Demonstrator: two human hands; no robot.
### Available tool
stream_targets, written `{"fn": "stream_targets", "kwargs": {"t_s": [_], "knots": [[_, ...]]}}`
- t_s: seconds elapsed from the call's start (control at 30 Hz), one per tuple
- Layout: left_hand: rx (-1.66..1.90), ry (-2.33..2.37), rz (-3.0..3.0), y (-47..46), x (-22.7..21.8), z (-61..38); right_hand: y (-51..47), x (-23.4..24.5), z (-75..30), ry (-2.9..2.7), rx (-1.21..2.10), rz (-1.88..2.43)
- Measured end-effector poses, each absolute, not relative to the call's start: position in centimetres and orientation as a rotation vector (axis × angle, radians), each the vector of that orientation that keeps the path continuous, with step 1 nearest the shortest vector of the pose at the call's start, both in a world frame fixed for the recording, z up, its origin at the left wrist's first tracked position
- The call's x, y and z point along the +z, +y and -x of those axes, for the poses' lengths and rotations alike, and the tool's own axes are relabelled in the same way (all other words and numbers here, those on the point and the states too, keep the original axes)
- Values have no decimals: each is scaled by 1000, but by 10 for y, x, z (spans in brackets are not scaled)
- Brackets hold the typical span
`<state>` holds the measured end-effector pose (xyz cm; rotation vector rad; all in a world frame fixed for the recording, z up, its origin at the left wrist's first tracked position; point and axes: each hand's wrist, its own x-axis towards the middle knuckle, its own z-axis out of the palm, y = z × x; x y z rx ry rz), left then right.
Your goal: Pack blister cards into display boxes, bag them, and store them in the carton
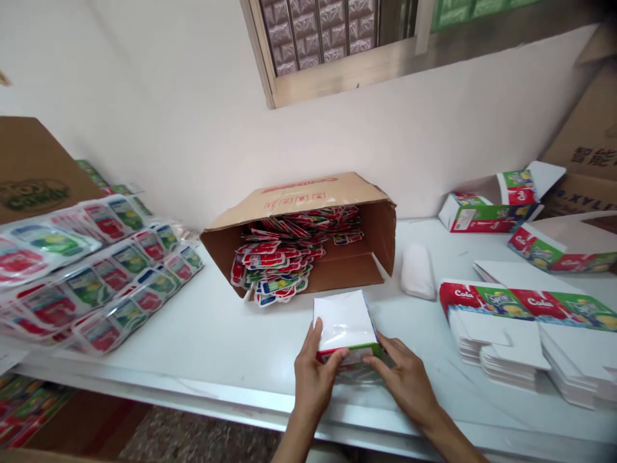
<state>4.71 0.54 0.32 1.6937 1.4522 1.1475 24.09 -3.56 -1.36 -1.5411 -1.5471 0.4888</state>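
A small printed carton (343,319) with a white upper face and a red and green side stands near the table's front edge. Clear plastic film shows around its lower right. My left hand (315,363) grips its left side, the thumb pressed on the front face. My right hand (402,373) is closed on the right front corner, its thumb also against the front. Just behind the carton, a brown cardboard box (380,225) lies on its side, open toward me, full of red, green and blue drink-shaped sachets (284,257).
Plastic-wrapped rows of sachets (116,276) are piled at the left. Flat printed cartons (520,321) lie stacked at the right, below two opened cartons (491,206). A white rounded object (417,271) rests beside the brown box. The wall rises behind the table (202,347).
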Motion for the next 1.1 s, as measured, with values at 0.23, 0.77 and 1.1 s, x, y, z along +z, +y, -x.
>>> {"fn": "stream_targets", "kwargs": {"t_s": [0.23,0.77,1.1], "knots": [[1241,1541,-1557,1,-3,-51,-35,-12,-250,-1575,544,1444],[1264,1567,-1720,8,7,-39,-21,-13,-251,-1560,925,1495],[1299,1723,-2144,10,8,-62,-52,-7,-243,-1680,753,1572]]}}
